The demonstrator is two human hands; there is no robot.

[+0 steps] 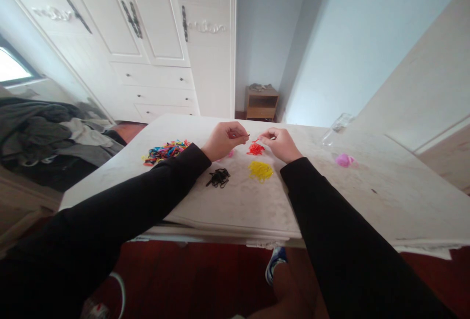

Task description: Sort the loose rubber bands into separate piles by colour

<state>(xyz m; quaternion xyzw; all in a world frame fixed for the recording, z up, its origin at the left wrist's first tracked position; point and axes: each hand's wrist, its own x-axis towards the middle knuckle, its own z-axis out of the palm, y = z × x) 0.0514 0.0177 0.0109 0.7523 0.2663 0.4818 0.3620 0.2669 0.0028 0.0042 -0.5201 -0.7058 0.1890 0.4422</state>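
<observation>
My left hand (228,139) is pinched over the table, with a small dark bit, which looks like a black rubber band (248,135), at its fingertips. Facing it, my right hand (279,142) pinches a red rubber band (256,140) just above the red rubber band pile (256,149). Nearer to me lie a yellow rubber band pile (261,171) and a black rubber band pile (219,177). A mixed-colour rubber band heap (167,151) sits left of my left hand, partly behind the sleeve. Some pink bands (230,154) show beneath that hand, mostly hidden.
On the white table (238,206), a clear bottle (336,130) and a pink-purple bundle (345,160) lie to the right. A white wardrobe (154,50) and a small wooden cabinet (262,103) stand beyond. Clothes (47,133) are heaped at left.
</observation>
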